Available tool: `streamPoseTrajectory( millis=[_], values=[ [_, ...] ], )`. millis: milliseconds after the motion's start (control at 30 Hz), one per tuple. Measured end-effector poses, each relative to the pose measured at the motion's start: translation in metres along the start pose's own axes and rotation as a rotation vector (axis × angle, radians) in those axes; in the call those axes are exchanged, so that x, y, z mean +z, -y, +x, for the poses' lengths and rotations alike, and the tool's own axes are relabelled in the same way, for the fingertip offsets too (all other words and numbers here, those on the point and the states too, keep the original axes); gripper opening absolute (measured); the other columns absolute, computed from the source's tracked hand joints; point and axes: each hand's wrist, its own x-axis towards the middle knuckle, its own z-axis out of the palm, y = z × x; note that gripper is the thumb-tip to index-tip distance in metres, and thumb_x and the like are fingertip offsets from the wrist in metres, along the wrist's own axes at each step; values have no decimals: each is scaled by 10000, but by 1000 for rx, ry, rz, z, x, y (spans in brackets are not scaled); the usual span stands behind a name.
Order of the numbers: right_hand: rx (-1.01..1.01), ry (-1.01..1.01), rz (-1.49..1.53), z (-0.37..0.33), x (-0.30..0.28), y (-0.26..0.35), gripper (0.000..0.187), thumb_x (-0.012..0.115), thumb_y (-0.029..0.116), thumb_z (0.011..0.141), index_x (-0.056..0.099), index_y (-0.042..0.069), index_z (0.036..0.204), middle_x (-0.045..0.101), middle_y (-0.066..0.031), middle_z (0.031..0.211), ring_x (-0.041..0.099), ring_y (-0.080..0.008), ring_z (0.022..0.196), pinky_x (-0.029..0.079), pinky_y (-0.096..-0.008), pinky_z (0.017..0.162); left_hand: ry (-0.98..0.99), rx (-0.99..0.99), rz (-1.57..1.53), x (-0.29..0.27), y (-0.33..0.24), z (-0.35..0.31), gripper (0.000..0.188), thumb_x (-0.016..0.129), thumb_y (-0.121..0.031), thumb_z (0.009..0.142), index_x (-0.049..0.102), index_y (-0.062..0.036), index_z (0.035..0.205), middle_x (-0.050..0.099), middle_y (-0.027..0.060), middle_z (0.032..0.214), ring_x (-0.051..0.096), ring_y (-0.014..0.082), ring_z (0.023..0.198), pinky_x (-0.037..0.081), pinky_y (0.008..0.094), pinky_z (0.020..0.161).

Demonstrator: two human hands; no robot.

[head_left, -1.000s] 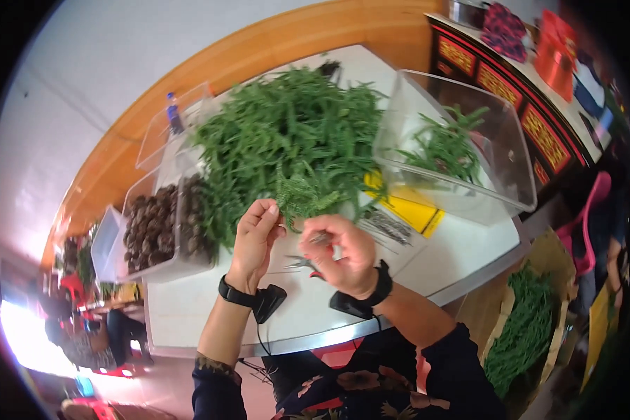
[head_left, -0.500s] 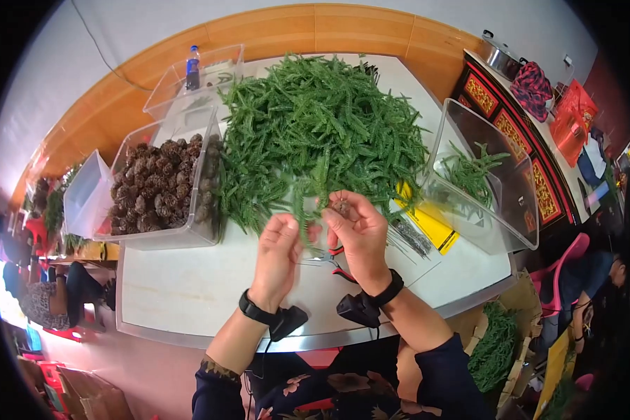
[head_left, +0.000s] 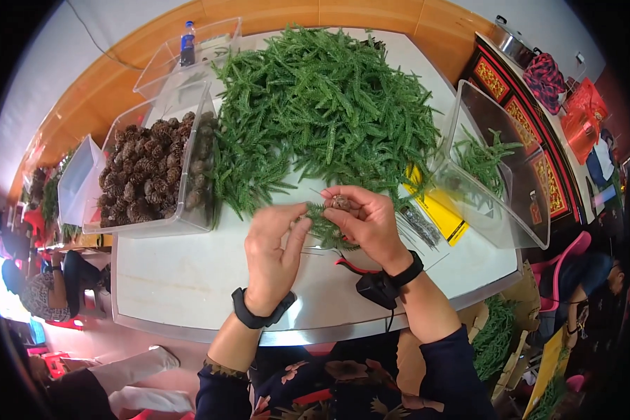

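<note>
My right hand [head_left: 371, 224] pinches a small brown pine cone [head_left: 341, 203] between thumb and fingers. A green artificial pine sprig [head_left: 323, 227] lies against the cone, spreading below it toward my left. My left hand [head_left: 269, 245] meets the sprig's left side with thumb and forefinger curved around it; its exact grip is partly hidden. A thin wire end sticks out above the cone. Beneath my hands, red-handled pliers [head_left: 353, 266] rest on the white table [head_left: 182, 280], largely covered by my right hand.
A big heap of green sprigs [head_left: 329, 112] fills the table's far middle. Left stands a clear bin of pine cones [head_left: 143, 171]; right, a clear bin [head_left: 539, 234] holding some sprigs. Dark wires [head_left: 420, 227] lie on a yellow packet [head_left: 449, 227]. A bottle [head_left: 187, 45] stands far left.
The sprig has swung from above the cone to below it. My left hand has turned and its fingers have spread somewhat. Pale-trousered legs have appeared at lower left.
</note>
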Motion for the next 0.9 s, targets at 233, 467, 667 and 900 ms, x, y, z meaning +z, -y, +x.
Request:
streamPoseTrajectory(
  millis=[233, 467, 667, 900],
  values=[
    [-138, -129, 119, 5, -6, -2, 253, 650, 28, 906, 629, 17, 1158, 704, -44, 1007, 505, 7, 618, 359, -150, 486, 140, -393, -644, 6, 18, -2, 282, 631, -45, 922, 590, -24, 1200, 666, 30, 935, 590, 72, 791, 432, 191, 666],
    [-130, -92, -14, 6, -3, -9, 245, 654, -2, 898, 625, 10, 1141, 697, -33, 1012, 548, -10, 684, 426, -158, 568, -3, -515, -919, 4, 16, 4, 154, 618, -48, 931, 585, -34, 1081, 656, 41, 911, 588, 65, 767, 498, 220, 726],
    [-104, -54, -91, 1, -3, -9, 262, 675, -37, 869, 640, 16, 1123, 683, -4, 962, 580, -19, 758, 471, -163, 642, 86, -579, -1066, 4, 21, 5, 123, 618, -45, 925, 590, -37, 1044, 663, 42, 937, 601, 74, 793, 501, 232, 721],
    [-281, -97, -358, -3, 9, -13, 268, 695, -43, 844, 666, 26, 1102, 665, 14, 916, 572, -22, 726, 463, -165, 627, 85, -526, -840, 8, 20, 1, 118, 681, -50, 885, 646, -22, 994, 660, 21, 912, 575, 58, 755, 475, 212, 678]
  ],
)
